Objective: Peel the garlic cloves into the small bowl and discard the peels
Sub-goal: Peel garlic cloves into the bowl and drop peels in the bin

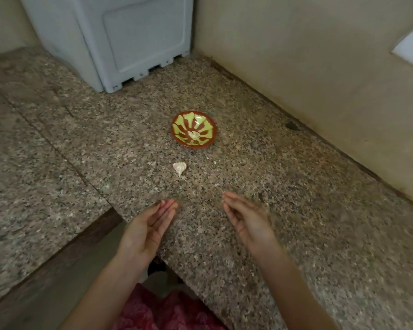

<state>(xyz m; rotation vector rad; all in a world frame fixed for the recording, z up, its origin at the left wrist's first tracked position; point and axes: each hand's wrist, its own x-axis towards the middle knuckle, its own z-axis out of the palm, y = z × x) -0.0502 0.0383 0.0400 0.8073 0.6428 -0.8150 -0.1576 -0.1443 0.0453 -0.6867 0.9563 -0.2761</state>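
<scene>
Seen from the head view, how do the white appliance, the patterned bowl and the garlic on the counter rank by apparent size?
1. white appliance, by far the largest
2. patterned bowl
3. garlic, the smallest
The appliance sits farthest from the camera, so the order holds.

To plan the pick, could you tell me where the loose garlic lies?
In the head view, the garlic lies on the granite counter near centre, between the small bowl and the left hand, touching neither.
</scene>
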